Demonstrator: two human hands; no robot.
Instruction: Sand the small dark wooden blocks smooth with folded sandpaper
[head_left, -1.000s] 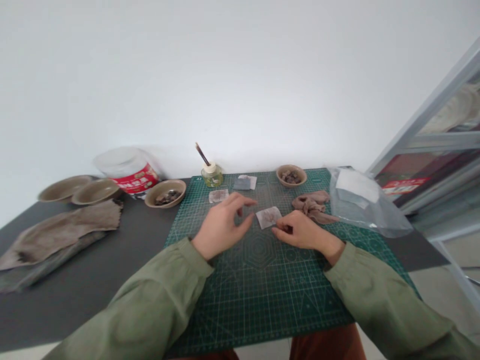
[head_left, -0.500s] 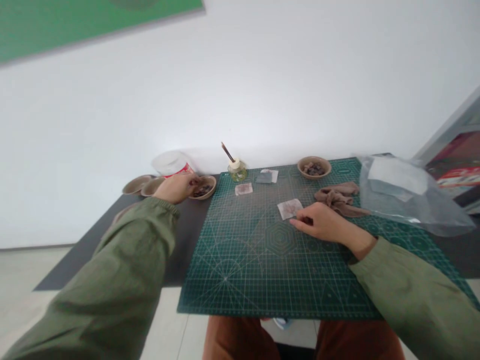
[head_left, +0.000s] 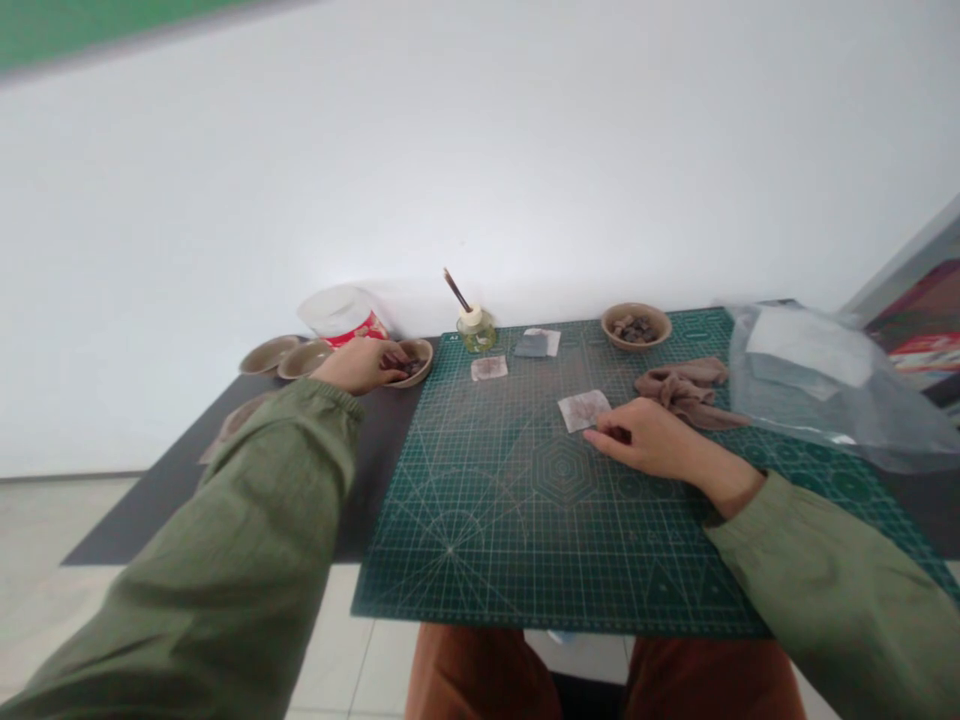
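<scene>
My left hand [head_left: 360,366] reaches into a small tan bowl [head_left: 424,362] at the mat's far left corner. Its fingers are closed and bent down among dark, stone-like pieces [head_left: 411,369]; what they grip is too small to make out. Over the green cutting mat [head_left: 495,540], my right hand [head_left: 645,437] is curled, its thumb and fingertips closed at the near right corner of a whitish, brown-marked paper-like square [head_left: 583,409]. Farther back lie a similar small square [head_left: 489,368] and a grey piece [head_left: 532,345] overlapping a white one.
Behind the mat stands a glass jar [head_left: 477,334] with a thin brush-like stick. Another bowl [head_left: 634,340] holds brownish pieces. A crumpled brown cloth [head_left: 684,388] and clear plastic bag [head_left: 832,400] lie right. Two bowls [head_left: 268,356] and a red-labelled plastic tub [head_left: 343,312] stand left.
My left hand has lowered its fingers from above the bowl's near side down into the dark pieces. My right hand stays at the square. The view has shifted slightly.
</scene>
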